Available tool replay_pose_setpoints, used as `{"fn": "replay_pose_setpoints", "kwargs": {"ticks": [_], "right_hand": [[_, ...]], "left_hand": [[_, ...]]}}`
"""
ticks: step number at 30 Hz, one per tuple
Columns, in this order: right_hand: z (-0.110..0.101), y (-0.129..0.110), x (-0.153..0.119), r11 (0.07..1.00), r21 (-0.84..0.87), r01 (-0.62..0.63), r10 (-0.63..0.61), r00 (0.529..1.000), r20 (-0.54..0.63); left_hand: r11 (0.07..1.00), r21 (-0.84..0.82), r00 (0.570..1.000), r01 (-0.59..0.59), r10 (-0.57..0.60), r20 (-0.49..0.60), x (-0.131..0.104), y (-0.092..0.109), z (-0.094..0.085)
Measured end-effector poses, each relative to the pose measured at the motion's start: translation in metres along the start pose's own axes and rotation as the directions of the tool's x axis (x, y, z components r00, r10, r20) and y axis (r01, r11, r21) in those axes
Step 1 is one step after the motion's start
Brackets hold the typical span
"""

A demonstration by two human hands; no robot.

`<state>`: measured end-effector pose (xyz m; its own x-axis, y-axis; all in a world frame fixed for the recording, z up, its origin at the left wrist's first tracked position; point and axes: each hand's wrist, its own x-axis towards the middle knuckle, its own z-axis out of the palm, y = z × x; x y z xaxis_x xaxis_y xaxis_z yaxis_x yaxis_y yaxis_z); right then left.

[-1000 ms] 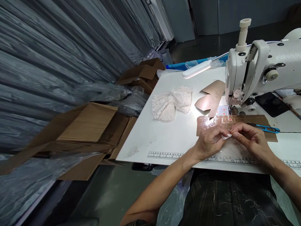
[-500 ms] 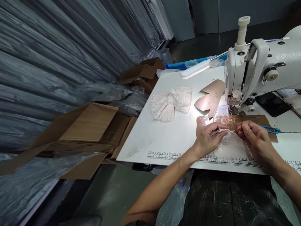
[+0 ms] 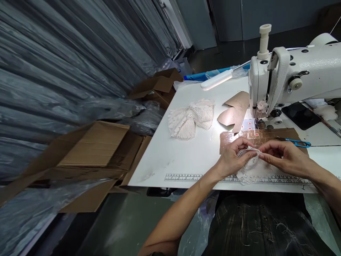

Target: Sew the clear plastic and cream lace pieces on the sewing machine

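A piece of white lace fabric (image 3: 254,169) lies at the table's front edge, over part of the printed ruler. My left hand (image 3: 234,156) pinches its upper edge between thumb and fingers. Just to the right, my right hand (image 3: 282,156) grips the same edge, fingertips close to those of the left. Behind the hands is a brown taped cardboard strip (image 3: 231,137), with blue-handled snips (image 3: 301,143) resting on it. Another gathered white lace piece (image 3: 190,119) sits on the left part of the table.
A white sewing machine (image 3: 306,73) stands at the back right, its needle area lit. Brown paper patterns (image 3: 236,110) lie left of it, a black phone-like slab (image 3: 301,115) to its right. Open cardboard boxes (image 3: 93,144) stand left of the white table (image 3: 154,160).
My right hand has moved left, closer to my left hand, and now grips the lace edge. The fabric is more bunched. The whole view has shifted slightly.
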<state>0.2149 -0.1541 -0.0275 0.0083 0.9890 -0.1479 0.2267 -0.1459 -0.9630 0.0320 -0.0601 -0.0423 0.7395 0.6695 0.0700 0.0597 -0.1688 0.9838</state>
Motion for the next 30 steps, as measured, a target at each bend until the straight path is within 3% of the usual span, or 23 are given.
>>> {"fn": "replay_pose_setpoints", "kwargs": {"ticks": [2, 5, 7, 9, 11, 13, 15, 17, 19, 22, 26, 30], "right_hand": [[-0.002, 0.000, -0.002, 1.000, -0.001, -0.005, 0.005, 0.999, 0.034], [-0.003, -0.002, -0.005, 0.996, 0.085, -0.028, 0.027, 1.000, 0.017], [-0.002, -0.003, -0.006, 0.993, 0.111, -0.047, 0.049, 0.999, -0.008], [0.002, -0.002, -0.005, 0.992, 0.123, -0.025, 0.033, 0.997, -0.067], [0.007, 0.002, -0.003, 0.993, 0.115, 0.028, -0.011, 0.989, -0.146], [0.012, 0.007, -0.001, 0.997, 0.036, 0.064, -0.055, 0.974, -0.222], [0.015, 0.011, 0.000, 0.990, -0.114, 0.087, -0.118, 0.944, -0.308], [0.015, 0.012, 0.000, 0.963, -0.245, 0.110, -0.200, 0.902, -0.382], [0.014, 0.012, 0.000, 0.959, -0.250, 0.132, -0.227, 0.886, -0.405], [0.014, 0.008, 0.002, 0.992, -0.016, 0.129, -0.127, 0.941, -0.314], [0.019, 0.005, 0.005, 0.974, 0.213, 0.076, -0.033, 0.980, -0.196], [0.018, 0.006, 0.002, 0.979, 0.177, 0.105, -0.050, 0.956, -0.291]], "left_hand": [[0.999, 0.001, 0.998, 0.049, -0.049, 0.026, 0.000, 0.003, -0.004], [0.992, -0.003, 0.972, 0.128, -0.124, 0.198, 0.005, 0.010, -0.012], [0.991, 0.029, 0.937, 0.129, -0.132, 0.324, 0.013, 0.015, -0.018], [0.991, 0.114, 0.917, 0.073, -0.112, 0.383, 0.024, 0.018, -0.023], [0.951, 0.307, 0.947, -0.023, -0.078, 0.313, 0.035, 0.019, -0.025], [0.822, 0.561, 0.990, -0.097, 0.020, 0.142, 0.039, 0.019, -0.023], [0.695, 0.703, 0.987, -0.151, 0.140, 0.074, 0.034, 0.018, -0.015], [0.706, 0.667, 0.971, -0.238, 0.167, 0.170, 0.021, 0.015, -0.003], [0.765, 0.586, 0.959, -0.267, 0.149, 0.242, 0.006, 0.011, 0.010], [0.738, 0.647, 0.980, -0.191, 0.111, 0.162, -0.010, 0.003, 0.024], [0.670, 0.713, 0.978, -0.206, 0.147, 0.145, -0.013, -0.002, 0.023], [0.749, 0.622, 0.973, -0.229, 0.179, 0.144, -0.016, -0.002, 0.015]]}}
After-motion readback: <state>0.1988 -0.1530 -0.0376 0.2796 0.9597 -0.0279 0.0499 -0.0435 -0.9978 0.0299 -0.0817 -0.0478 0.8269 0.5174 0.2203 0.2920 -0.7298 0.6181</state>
